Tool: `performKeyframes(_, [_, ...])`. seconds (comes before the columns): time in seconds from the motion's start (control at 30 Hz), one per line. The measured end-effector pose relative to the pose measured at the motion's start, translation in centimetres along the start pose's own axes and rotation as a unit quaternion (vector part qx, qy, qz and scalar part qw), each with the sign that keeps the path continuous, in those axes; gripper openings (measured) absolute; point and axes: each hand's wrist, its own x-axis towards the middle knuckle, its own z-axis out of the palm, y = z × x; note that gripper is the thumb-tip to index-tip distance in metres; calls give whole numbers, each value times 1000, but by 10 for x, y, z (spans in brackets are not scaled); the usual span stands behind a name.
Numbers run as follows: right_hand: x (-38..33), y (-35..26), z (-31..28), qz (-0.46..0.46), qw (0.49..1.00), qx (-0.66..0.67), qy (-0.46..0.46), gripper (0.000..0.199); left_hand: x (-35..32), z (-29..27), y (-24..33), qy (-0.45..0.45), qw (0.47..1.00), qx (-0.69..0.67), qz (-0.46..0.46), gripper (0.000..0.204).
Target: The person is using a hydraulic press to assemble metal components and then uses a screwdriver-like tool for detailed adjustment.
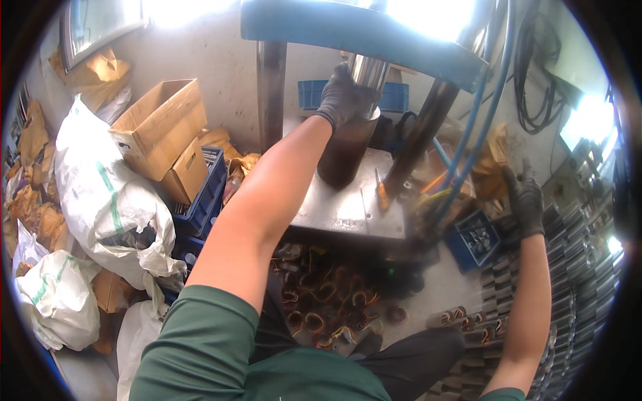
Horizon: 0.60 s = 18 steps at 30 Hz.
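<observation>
A dark metal cylinder (348, 144) on the press plate (341, 207) is clasped by the gloved left hand (344, 93); the gloved right hand (525, 200) is held with fingers released above stacked metal parts (568, 267).

Cylinder (348, 144) stood on the press table (334, 207) before me, boxes (160, 123) and sacks (100, 187) left — stacked metal parts (575, 267) right.

the gloved left hand (344, 93) wraps the top of a dark cylinder (348, 150) standing under the blue press's (361, 30) shiny ram on a steel bench (334, 207). the gloved right hand (525, 200) reaches with spread fingers toward stacked grey metal parts (568, 254), beside a small blue crate (473, 239).
</observation>
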Motion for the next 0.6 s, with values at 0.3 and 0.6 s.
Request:
performKeyframes(0.3, [-16,7,-14,-31,998,-48,-25,53,-103,3,20,196,972,-97,91,64])
performKeyframes(0.6, [-90,-5,-32,-216,976,-21,9,26,-242,6,-42,99,722,-590,-346,63])
